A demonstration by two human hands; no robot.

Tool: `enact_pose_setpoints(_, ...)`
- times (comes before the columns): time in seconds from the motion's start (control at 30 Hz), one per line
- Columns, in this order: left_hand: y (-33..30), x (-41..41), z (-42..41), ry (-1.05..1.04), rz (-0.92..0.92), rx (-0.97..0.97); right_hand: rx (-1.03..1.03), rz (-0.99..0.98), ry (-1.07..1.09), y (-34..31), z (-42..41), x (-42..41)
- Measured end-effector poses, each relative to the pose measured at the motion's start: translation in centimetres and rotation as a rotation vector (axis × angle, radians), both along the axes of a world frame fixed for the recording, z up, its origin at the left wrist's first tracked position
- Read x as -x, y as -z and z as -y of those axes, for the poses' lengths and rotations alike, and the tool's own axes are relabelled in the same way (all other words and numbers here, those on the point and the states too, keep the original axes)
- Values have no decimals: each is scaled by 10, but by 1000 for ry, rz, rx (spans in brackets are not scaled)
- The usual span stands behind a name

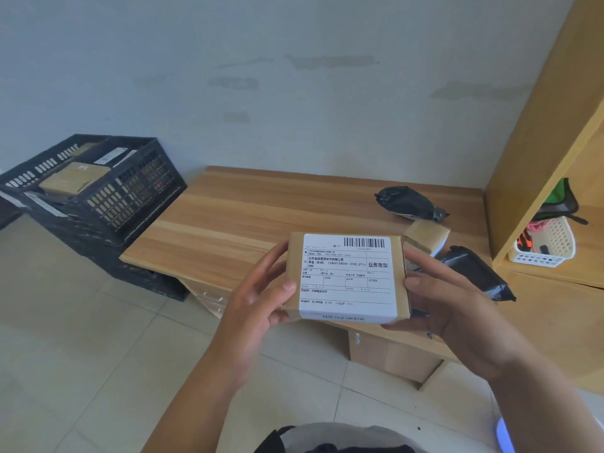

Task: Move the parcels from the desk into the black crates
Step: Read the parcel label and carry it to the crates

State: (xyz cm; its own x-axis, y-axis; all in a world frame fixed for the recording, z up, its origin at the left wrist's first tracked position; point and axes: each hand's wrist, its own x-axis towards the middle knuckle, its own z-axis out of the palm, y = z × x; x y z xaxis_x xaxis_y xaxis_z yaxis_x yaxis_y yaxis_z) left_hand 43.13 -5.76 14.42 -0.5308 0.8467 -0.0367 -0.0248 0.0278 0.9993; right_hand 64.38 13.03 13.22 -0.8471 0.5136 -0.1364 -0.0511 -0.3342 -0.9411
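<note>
I held the cardboard parcel (346,277) at frame centre, my left hand (258,308) and right hand (457,308) in firm grip on its sides. Best to carry it level toward the black crates (98,191) at upper left, then lower it gently.

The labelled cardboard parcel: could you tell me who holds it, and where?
Both hands grip the cardboard parcel: left hand on its left edge, right hand on its right.

Both hands (258,299) (447,302) raised, fingers (412,284) curled.
</note>
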Motion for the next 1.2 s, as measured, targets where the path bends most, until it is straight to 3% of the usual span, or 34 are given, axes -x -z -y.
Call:
enact_pose_setpoints(0.23, -5, 42, 97, -231, 47, 26, -13, 47, -174, -12, 62, 86)
enact_pose_setpoints(0.77, 8, 121, 404, -666, 147, -64, -78, 125, -618, -15, 322, 280)
enact_pose_setpoints(1.2, 28, 248, 468, -717, 210, -46, -97, 162, -679, -2, 378, 423)
